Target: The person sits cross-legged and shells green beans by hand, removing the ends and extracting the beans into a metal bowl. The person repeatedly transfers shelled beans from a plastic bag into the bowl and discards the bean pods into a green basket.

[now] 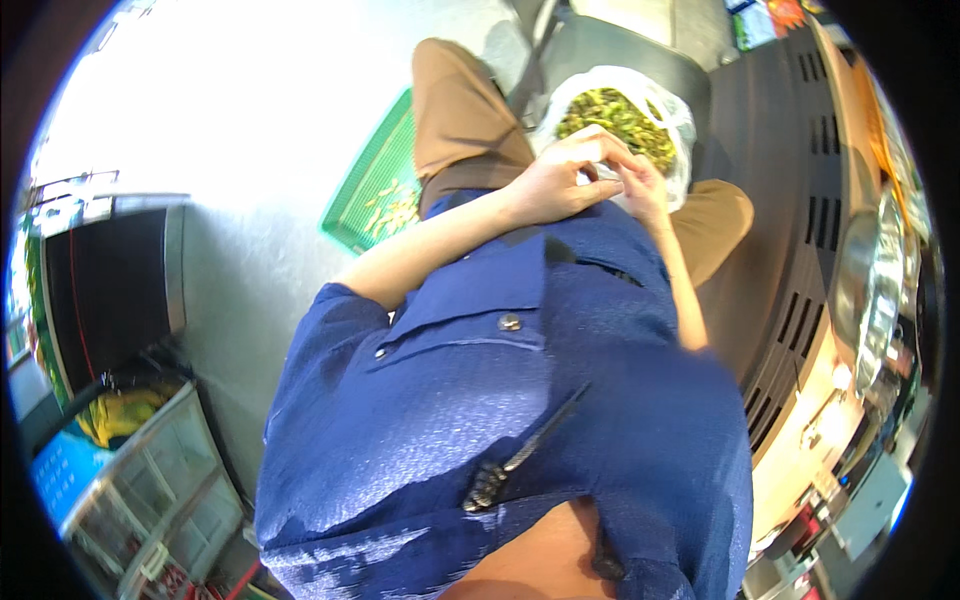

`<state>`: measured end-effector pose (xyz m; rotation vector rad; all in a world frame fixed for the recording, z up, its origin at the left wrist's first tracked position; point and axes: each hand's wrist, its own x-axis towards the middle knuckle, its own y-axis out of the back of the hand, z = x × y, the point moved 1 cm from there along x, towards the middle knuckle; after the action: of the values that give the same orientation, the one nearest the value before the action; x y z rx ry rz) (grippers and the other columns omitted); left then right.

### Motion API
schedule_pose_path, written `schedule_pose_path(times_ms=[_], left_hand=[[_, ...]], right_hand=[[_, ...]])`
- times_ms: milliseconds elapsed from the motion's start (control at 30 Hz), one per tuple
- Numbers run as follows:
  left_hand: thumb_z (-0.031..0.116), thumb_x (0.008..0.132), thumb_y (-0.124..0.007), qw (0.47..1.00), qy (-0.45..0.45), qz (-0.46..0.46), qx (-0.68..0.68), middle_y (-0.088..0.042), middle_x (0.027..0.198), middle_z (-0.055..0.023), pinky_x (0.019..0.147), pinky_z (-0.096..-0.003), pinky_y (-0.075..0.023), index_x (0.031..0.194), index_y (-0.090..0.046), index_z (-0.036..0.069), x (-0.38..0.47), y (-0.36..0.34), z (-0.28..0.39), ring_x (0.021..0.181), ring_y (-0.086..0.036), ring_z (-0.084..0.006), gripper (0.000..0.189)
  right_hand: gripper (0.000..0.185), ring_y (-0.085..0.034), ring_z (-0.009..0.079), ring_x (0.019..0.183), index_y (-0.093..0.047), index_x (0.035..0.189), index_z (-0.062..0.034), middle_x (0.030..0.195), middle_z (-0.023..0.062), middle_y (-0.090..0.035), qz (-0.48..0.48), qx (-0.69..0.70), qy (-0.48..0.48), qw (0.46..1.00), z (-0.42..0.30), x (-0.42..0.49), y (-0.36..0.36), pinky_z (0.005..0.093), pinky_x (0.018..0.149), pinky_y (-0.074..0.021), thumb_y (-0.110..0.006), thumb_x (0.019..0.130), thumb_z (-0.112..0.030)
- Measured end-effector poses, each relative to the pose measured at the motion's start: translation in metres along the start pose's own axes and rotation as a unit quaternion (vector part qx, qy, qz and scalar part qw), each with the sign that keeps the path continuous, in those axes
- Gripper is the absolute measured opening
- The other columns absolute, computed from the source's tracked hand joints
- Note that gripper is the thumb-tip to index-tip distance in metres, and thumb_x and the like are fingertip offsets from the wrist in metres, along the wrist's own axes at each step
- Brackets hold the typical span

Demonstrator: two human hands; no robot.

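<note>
My left hand point(574, 174) and my right hand point(643, 186) meet in front of my lap, at the near edge of a white plastic bag point(681, 120). Their fingertips are pinched close together; anything small between them cannot be made out. Yellow-green plant pieces point(611, 120), perhaps pods or buds, fill the open bag, which sits between my bent legs. On the left, partly hidden behind my leg, lies a green plastic mesh basket point(367, 176) with small, pale, slender pieces point(394, 210) scattered in its near part.
Close on the right stands a dark wooden cabinet point(765, 187) with slots. Beyond it, a metal bowl point(879, 292) rests near a light wooden surface point(795, 480). A dark seat-like surface point(637, 45) lies behind the bag. At lower left is a drawer unit point(161, 480) with clear panels.
</note>
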<state>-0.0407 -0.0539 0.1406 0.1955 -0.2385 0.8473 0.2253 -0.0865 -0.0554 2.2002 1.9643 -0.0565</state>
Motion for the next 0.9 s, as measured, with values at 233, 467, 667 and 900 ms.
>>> schedule_pose_path(times_ms=[233,467,667,900], left_hand=[[0.037,0.102,-0.06,0.949,0.222,-0.051,0.217,-0.07,0.088,-0.0129,0.077,-0.039,-0.0551,0.106,-0.072,0.003,0.047,-0.035,-0.151,0.084,-0.069,-0.0286,0.037],[0.038,0.11,-0.053,0.937,0.331,-0.111,-0.006,-0.055,0.068,0.0006,0.049,-0.0259,-0.0439,0.086,-0.058,0.009,0.036,-0.024,-0.148,0.056,-0.055,-0.0094,0.038],[0.042,0.11,-0.052,0.907,0.396,-0.105,-0.093,-0.054,0.072,0.0032,0.049,-0.0234,-0.0408,0.094,-0.058,0.01,0.039,-0.026,-0.156,0.058,-0.052,-0.0077,0.036],[0.036,0.112,-0.05,0.835,0.457,-0.083,-0.295,-0.056,0.08,0.0019,0.051,-0.0208,-0.0366,0.1,-0.06,0.007,0.034,-0.026,-0.177,0.062,-0.047,-0.007,0.033]], right_hand=[[0.01,-0.048,0.0016,0.068,-0.069,0.101,-0.0067,0.082,-0.0072,-0.063,-0.071,-0.009,0.015,0.997,-0.044,-0.014,-0.012,0.0187,0.061,-0.0371,-0.074,0.098,-0.015],[0.018,-0.053,0.0023,0.068,-0.066,0.107,-0.0059,0.085,-0.0039,-0.065,-0.087,0.158,-0.055,0.982,-0.044,-0.013,-0.013,0.0173,0.057,-0.0394,-0.072,0.1,-0.022],[0.012,-0.055,0.003,0.066,-0.065,0.102,-0.0074,0.089,0.0022,-0.072,-0.077,0.208,-0.099,0.97,-0.056,-0.011,-0.011,0.0158,0.052,-0.0369,-0.071,0.096,-0.016],[0.008,-0.056,0.0035,0.064,-0.064,0.101,-0.0053,0.086,0.0038,-0.073,-0.054,0.205,-0.077,0.974,-0.039,-0.005,-0.016,0.017,0.051,-0.0386,-0.068,0.098,-0.012]])
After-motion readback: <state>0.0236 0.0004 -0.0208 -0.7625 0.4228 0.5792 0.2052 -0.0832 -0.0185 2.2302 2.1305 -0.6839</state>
